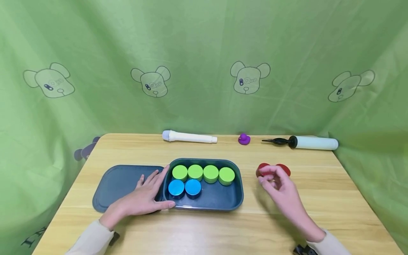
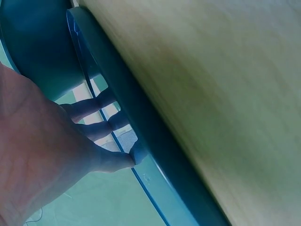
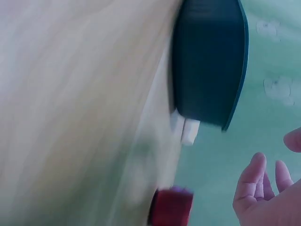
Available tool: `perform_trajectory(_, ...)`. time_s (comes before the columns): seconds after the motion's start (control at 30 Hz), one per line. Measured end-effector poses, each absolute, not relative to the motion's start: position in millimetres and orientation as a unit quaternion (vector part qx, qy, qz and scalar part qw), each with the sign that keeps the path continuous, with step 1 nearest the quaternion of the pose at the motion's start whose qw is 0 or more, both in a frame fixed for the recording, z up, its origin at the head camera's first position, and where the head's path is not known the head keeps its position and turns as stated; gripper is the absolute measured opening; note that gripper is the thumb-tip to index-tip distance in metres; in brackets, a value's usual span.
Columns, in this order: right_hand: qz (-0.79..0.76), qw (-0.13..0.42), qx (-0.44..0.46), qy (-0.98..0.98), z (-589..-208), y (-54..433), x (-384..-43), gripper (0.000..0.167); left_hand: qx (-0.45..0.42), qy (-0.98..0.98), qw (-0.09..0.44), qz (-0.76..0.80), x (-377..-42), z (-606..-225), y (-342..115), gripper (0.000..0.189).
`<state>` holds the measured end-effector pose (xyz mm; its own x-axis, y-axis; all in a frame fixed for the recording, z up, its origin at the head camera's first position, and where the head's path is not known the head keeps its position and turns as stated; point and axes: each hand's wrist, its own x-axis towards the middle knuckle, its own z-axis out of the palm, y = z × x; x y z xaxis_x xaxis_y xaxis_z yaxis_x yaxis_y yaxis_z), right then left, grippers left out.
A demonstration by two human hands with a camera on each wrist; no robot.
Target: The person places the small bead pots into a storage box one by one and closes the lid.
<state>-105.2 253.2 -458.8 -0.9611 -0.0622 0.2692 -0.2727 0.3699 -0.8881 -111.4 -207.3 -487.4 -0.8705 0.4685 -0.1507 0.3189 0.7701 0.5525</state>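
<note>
Red pieces (image 1: 262, 165): on the table (image 1: 229, 230), between the box (image 1: 220, 198) and the table's right edge.
Red pieces' handling: probably light, stiff, a little slippery – the side wall looks the place to pinch.
Red pieces' axis: round outlines, so no long direction shows from above.
My right hand (image 1: 282, 187): fingers loosely bent by the red pieces – I see nothing gripped.
My left hand (image 1: 145, 198): fingers spread, thumb at the box's near left corner.
Box: seems rigid, best steadied by its rim; long axis roughly follows the table's far edge.
</note>
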Motion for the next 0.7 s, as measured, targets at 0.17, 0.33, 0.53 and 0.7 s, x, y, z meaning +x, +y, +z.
perform_trajectory(0.17,0.54,0.08,0.042,-0.837,-463.3,278.1,-111.5,0.029,0.211,0.93,0.14,0.265,-110.8,-487.3,-207.8,0.117)
perform_trajectory(0.33,0.495,0.077,0.014,-0.865,-466.2,301.6,-122.9,0.034,0.21,0.93,0.139,0.266,-110.5,-487.7,-207.4,0.117)
perform_trajectory(0.53,0.427,0.059,0.011,-0.902,-463.0,326.2,-137.2,0.04,0.21,0.93,0.135,0.268,-109.7,-487.6,-207.3,0.117)
perform_trajectory(0.7,0.412,0.028,0.022,-0.91,-467.5,342.7,-147.0,0.055,0.214,0.93,0.134,0.265,-111.5,-487.3,-207.6,0.118)
